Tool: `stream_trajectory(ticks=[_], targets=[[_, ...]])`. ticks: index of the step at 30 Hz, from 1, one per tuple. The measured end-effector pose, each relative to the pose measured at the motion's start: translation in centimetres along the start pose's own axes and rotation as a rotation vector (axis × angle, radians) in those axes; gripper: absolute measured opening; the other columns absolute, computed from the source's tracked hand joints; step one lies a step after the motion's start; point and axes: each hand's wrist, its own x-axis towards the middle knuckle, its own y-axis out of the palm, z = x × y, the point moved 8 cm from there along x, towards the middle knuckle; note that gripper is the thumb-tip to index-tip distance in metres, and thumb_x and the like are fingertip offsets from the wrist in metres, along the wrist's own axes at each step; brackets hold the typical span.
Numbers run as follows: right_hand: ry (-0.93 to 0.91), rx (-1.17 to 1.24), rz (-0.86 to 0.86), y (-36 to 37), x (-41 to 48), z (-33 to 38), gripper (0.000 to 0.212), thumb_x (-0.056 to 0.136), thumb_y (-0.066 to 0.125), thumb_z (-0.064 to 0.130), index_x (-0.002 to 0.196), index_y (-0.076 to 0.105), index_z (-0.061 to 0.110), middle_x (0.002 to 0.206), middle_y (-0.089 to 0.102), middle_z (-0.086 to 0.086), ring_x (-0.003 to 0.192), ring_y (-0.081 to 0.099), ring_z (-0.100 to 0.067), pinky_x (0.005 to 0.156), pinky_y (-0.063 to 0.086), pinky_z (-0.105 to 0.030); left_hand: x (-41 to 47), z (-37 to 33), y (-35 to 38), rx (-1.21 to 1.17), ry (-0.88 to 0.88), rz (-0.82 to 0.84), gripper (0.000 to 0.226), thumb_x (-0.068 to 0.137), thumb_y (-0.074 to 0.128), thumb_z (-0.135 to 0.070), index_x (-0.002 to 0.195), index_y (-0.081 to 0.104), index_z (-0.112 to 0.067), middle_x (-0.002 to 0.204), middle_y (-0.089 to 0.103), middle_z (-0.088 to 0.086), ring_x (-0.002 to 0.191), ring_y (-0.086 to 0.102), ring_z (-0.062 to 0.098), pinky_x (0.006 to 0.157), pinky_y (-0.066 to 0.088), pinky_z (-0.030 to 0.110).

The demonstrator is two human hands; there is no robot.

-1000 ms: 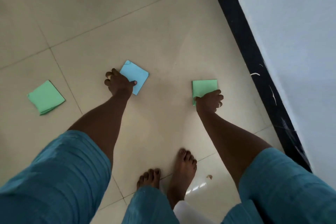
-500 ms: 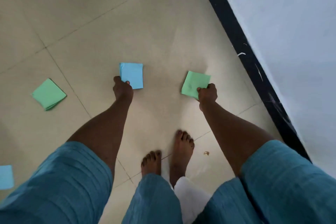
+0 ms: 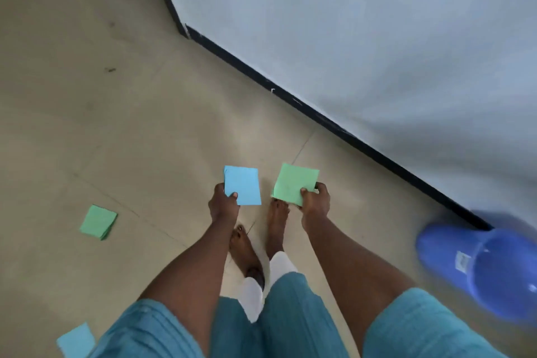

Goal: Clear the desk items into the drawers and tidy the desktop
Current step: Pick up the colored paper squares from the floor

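Left hand (image 3: 223, 203) grips a blue paper pad (image 3: 242, 185), right hand (image 3: 315, 201) grips a green pad (image 3: 293, 184), both off the floor (image 3: 116, 131).

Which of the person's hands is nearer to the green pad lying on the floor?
Left. The left hand, holding a blue pad, is closer to the green pad on the floor; the right hand is farther right.

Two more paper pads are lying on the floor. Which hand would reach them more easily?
Probably the left hand. Both the green pad on the floor and the blue pad on the floor lie on the person's left side. The right hand is farther away, toward the wall. Both hands already hold a pad, though.
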Motion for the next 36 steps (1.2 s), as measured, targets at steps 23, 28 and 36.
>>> stream_trajectory(ticks=[23,28,36], targets=[[-0.058,0.828,-0.337,-51.6,-24.9,-3.6,0.016,0.09,0.051,-0.004,0.101,0.054,0.008,0.097,0.061,-0.012,0.088,0.06,-0.029,0.065,0.052,-0.032,-54.5,-7.9,13.3,0.229,0.572,0.534,0.028,0.092,0.048,0.0,0.119,0.055,-0.003,0.097,0.059,0.011,0.093,0.064,0.035,0.085,0.055,0.041],[-0.096,0.804,-0.505,-62.8,-29.7,-5.0,0.017,0.085,0.059,0.004,0.101,0.059,0.007,0.092,0.066,-0.009,0.091,0.064,-0.032,0.085,0.054,-0.052,-67.0,-8.4,16.1,0.2,0.67,0.745,0.029,0.091,0.045,0.006,0.113,0.056,-0.009,0.103,0.062,0.013,0.085,0.063,0.029,0.086,0.055,0.04],[-0.209,1.024,-0.772,-80.6,-35.2,-4.2,0.019,0.086,0.06,0.007,0.102,0.055,0.016,0.095,0.063,-0.008,0.089,0.062,-0.03,0.086,0.053,-0.047,-88.1,-11.1,24.0,0.194,0.714,1.2,0.043,0.092,0.031,0.015,0.123,0.05,-0.007,0.092,0.06,0.005,0.081,0.06,0.016,0.053,0.054,0.012]])
